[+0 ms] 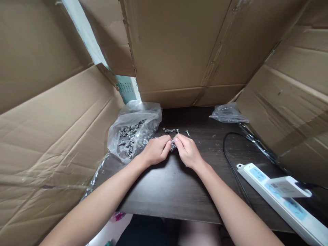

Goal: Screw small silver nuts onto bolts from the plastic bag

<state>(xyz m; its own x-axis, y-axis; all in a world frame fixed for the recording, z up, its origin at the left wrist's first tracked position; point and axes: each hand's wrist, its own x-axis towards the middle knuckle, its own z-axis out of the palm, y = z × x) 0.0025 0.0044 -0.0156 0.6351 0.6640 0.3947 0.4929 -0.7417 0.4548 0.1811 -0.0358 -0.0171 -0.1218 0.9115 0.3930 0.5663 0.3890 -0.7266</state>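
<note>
Fingertip to fingertip now: the left hand (pixel 158 150) and the right hand (pixel 189 150) are meeting above the table (pixel 153 191), each grip pinching shut on a small metal fastener (pixel 172 141) that is showing between them. A couple of loose nuts (pixel 173 148) are lying just under the fingers, while a small row of hardware (pixel 169 131) is sitting just beyond, and a bolt (pixel 187 133) is resting to its right. Over on the left, a clear bag (pixel 128 118) is bulging with metal fasteners (pixel 130 136), and far right, a white power strip (pixel 278 206) is stretching along the table.
</note>
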